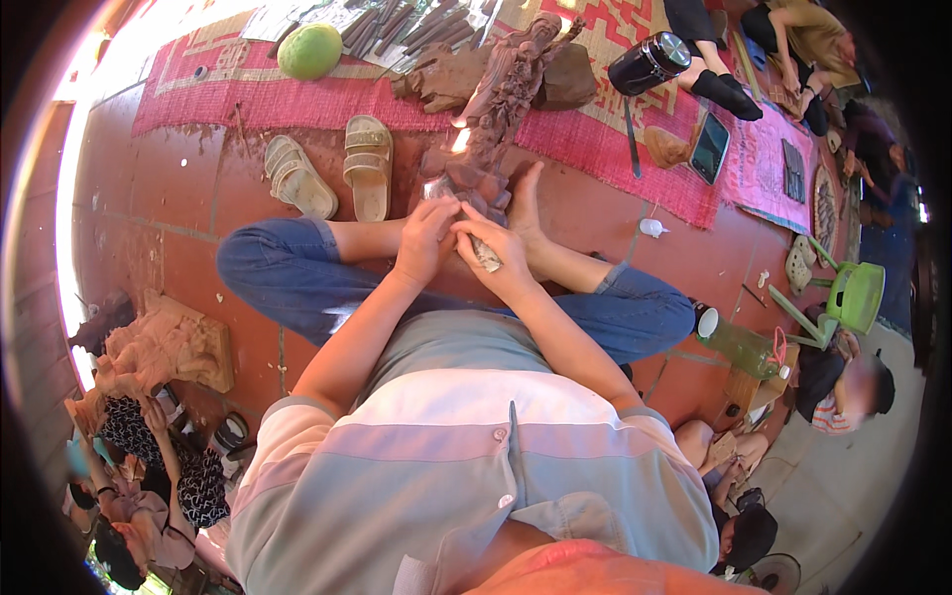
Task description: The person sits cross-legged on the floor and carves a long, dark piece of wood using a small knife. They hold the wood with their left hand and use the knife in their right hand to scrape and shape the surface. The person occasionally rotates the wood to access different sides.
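Note:
A reddish-brown wooden carving [501, 99] lies lengthwise in front of me, its wider base between my bare feet. My left hand [426, 238] is closed beside that base, with its fingertips meeting those of my right hand; what it grips is hidden. My right hand [494, 256] is closed around a slim tool with a pale, mottled handle [486, 255], whose end sticks out below the palm. The tool's working end is hidden by my fingers. A bright glint shows on the carving just beyond my left fingertips.
Tan sandals [369, 169] stand left of the carving. Beyond are a red mat [397, 117], a green round fruit [309, 52], several carving tools [407, 30] and a black flask [650, 63]. A phone [710, 147] lies right; a bottle [744, 349] is by my right knee. Other people sit around.

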Motion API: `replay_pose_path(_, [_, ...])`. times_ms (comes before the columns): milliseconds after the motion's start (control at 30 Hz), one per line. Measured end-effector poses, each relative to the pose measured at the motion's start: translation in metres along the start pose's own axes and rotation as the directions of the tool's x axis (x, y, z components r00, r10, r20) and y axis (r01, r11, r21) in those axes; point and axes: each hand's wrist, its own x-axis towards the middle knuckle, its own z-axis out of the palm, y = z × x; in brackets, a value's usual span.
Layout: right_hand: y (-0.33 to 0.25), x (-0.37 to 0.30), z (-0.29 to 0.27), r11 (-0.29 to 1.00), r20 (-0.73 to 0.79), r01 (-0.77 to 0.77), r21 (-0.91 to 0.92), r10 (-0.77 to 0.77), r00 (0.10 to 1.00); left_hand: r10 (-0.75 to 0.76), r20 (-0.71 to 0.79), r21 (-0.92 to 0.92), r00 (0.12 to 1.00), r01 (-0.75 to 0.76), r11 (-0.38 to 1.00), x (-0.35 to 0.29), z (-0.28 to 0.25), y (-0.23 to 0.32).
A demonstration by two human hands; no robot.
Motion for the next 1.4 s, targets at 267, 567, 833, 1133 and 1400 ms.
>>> replay_pose_path(267, [0.003,0.000,0.002,1.000,0.034,0.002,0.010,-0.002,0.999,0.007,0.019,0.023,1.000,-0.008,1.000,0.003,-0.008,0.007])
replay_pose_path(567, [0.001,0.004,0.003,1.000,0.054,0.011,-0.008,-0.010,0.998,-0.017,0.025,0.053,1.000,0.016,0.998,0.013,-0.012,0.011])
replay_pose_path(833, [0.003,-0.003,0.003,0.998,0.083,-0.013,-0.064,0.019,0.996,0.030,-0.021,0.107,0.999,-0.027,0.994,0.003,-0.005,0.001])
replay_pose_path(1133, [-0.009,0.002,-0.001,0.990,0.108,-0.074,-0.117,0.086,0.990,-0.046,0.053,0.093,0.998,0.041,0.995,0.003,-0.010,0.009])
replay_pose_path(1400, [-0.005,-0.001,-0.002,0.988,0.116,-0.117,-0.104,0.129,0.985,-0.020,-0.005,0.071,1.000,0.020,0.997,0.001,-0.005,0.008])
